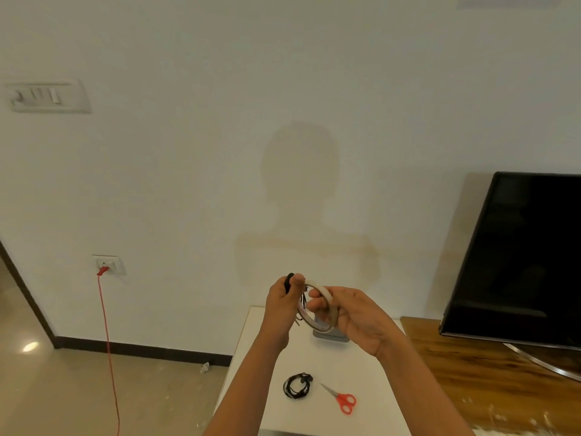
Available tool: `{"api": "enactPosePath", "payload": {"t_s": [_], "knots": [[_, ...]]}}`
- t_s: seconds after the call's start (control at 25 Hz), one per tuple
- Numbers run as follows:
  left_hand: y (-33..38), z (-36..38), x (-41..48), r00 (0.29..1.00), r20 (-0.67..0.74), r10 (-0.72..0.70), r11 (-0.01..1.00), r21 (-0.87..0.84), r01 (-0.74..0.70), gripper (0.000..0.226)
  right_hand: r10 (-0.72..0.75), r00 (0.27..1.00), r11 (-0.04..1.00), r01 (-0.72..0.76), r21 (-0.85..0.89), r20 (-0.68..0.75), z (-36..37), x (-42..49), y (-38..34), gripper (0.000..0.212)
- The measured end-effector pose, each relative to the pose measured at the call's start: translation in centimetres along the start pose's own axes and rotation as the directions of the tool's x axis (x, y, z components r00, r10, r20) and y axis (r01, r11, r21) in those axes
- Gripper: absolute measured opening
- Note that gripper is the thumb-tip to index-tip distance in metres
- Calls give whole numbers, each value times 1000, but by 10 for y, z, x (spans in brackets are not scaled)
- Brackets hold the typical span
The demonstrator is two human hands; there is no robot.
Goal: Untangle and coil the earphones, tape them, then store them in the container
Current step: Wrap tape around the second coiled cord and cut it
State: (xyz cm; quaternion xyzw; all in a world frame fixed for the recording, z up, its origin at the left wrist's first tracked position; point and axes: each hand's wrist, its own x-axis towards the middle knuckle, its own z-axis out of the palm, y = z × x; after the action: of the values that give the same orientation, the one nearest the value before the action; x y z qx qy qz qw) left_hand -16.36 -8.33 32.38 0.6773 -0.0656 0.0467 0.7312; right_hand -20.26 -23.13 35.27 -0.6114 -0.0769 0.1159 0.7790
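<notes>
Far left on the wall: one blurred white switch panel (47, 96). Below it, one white wall socket (108, 264) with one red plug and thin red cord (108, 341) hanging down to the floor.

Centre, raised above the table: two bare hands, close together. Left hand (283, 302) curled shut, thumb and fingers pinched on one bundle of black earphone cable (290, 281), with loose strands dangling between the two hands. Right hand (349, 314) just beside it, fingers wrapped around one clear ring-shaped roll of tape (317, 306), thumb through the ring's middle; roll and held cable touching or nearly so, cannot tell which.

Below the hands: one white rectangular table (371, 388). Toward its far edge, partly hidden behind the right hand, one small grey container (330, 336), only its lower part visible. Nearer the camera, one coiled black pair of earphones (297, 386) lying flat on the tabletop, untouched. Just to its right and apart from it, one pair of small red-handled scissors (341, 399), blades closed and pointing up-left toward the coil.

Further right: one brown wooden cabinet top (465, 372) beside the table, carrying one black flat television screen (528, 256) on a silver stand, tilted in the wide-angle view.

Count of earphone sets visible: two, one in hand and one on the table.
</notes>
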Motion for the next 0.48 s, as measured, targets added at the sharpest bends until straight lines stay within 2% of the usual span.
{"api": "enactPosePath", "payload": {"t_s": [0.24, 0.36, 0.48], "knots": [[12, 3, -1, 974, -15, -226, 940, -264, 214, 49, -145, 989, 989, 146, -33, 31, 10, -9, -6, 36], [17, 7, 0, 916, 46, -399, 812, -447, 376, 53, -202, 979, 976, 204, -80, 29, 13, -11, -8, 40], [24, 14, -3, 848, 92, -522, 688, -542, 482, 54, -240, 971, 964, 240, -110, 18, 15, -13, -10, 41]]}}
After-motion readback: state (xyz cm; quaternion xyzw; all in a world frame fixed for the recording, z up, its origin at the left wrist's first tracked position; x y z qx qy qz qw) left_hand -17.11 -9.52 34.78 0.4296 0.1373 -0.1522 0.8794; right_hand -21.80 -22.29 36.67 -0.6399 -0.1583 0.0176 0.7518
